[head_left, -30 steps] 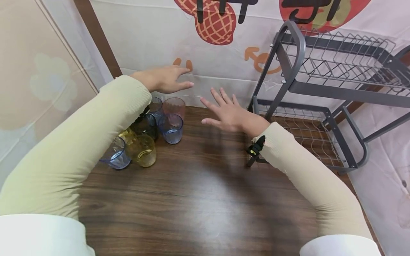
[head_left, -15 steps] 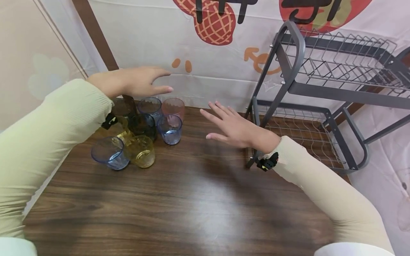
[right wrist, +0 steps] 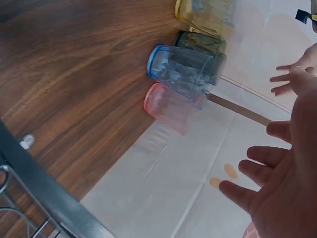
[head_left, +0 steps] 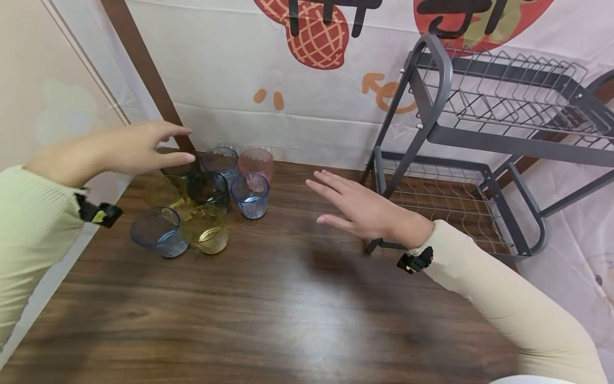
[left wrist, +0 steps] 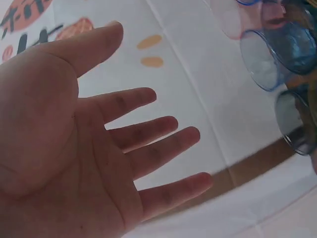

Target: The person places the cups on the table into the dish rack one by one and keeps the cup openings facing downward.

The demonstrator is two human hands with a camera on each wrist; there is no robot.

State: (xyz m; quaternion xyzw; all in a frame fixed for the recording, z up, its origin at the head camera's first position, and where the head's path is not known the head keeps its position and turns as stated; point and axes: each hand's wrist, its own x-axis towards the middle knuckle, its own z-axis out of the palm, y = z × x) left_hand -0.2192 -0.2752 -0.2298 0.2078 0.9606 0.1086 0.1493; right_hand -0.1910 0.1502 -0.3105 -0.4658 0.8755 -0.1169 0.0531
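Several clear tumblers stand in a group on the wooden floor-like surface at the left in the head view. Among them are a front blue tumbler (head_left: 168,237), a yellow tumbler (head_left: 208,234), another blue tumbler (head_left: 251,200), a pink tumbler (head_left: 264,159) and a dark tumbler (head_left: 213,192). My left hand (head_left: 136,146) hovers at the group's back left side, holding nothing; its fingers are spread in the left wrist view. To the right of the tumblers, my right hand (head_left: 366,208) is held in the air with straight fingers and nothing in its grasp. Its fingers (right wrist: 262,168) also show in the right wrist view.
A grey two-tier wire rack (head_left: 431,117) stands at the right, close to my right hand. Behind everything hangs a white printed cloth (head_left: 316,133). A pale panel (head_left: 53,69) borders the left side. Dark wood (head_left: 268,298) stretches across the front.
My left hand has moved left, from above the back tumblers toward the left panel, uncovering more of the group. My right hand has drifted slightly right and nearer me. The tumblers stay put.
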